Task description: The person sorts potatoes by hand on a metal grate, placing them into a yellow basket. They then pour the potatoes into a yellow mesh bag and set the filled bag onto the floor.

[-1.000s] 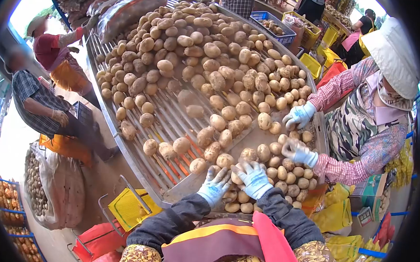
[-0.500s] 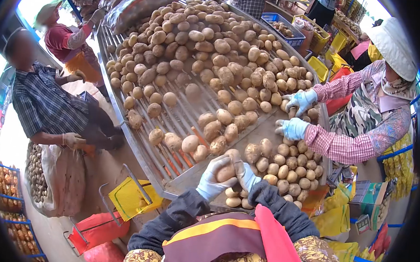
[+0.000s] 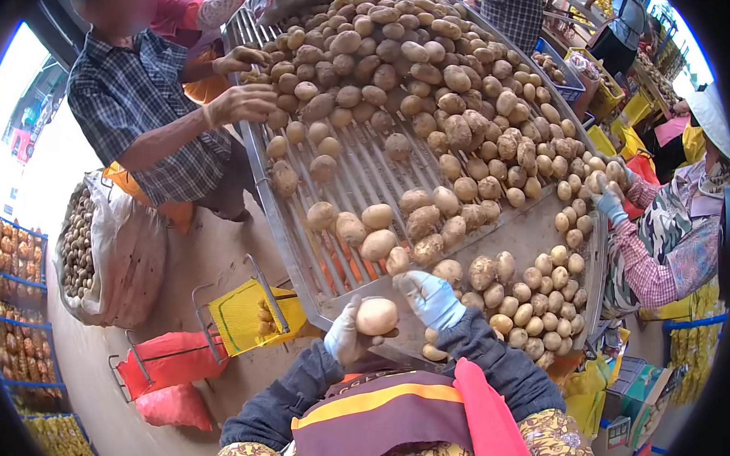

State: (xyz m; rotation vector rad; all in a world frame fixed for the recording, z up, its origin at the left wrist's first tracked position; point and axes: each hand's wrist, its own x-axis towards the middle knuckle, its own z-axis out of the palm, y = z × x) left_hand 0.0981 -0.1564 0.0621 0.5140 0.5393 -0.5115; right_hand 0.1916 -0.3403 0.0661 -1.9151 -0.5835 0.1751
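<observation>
My left hand (image 3: 344,336), in a pale glove, is closed around a large light potato (image 3: 377,317) in front of my body, off the near edge of the sorting table (image 3: 298,281). To its right, my right hand (image 3: 432,301), gloved in light blue, hangs over the table's near edge. Its fingers point left, apart from the held potato, and I see nothing in them. Just beyond that hand, several potatoes (image 3: 427,249) lie at the end of the slats. A group of smaller potatoes (image 3: 534,307) covers the flat metal to the right.
A big potato pile (image 3: 374,47) fills the table's far part. At left, a person in a checked shirt (image 3: 139,125) reaches into it; another in a white hat (image 3: 709,122) works at right. A yellow bag (image 3: 249,317), red bag (image 3: 172,362) and potato sack (image 3: 120,248) stand left.
My hands have parted: the left keeps a potato, the right has moved away rightward. The person at left now reaches onto the pile. The view has swung left.
</observation>
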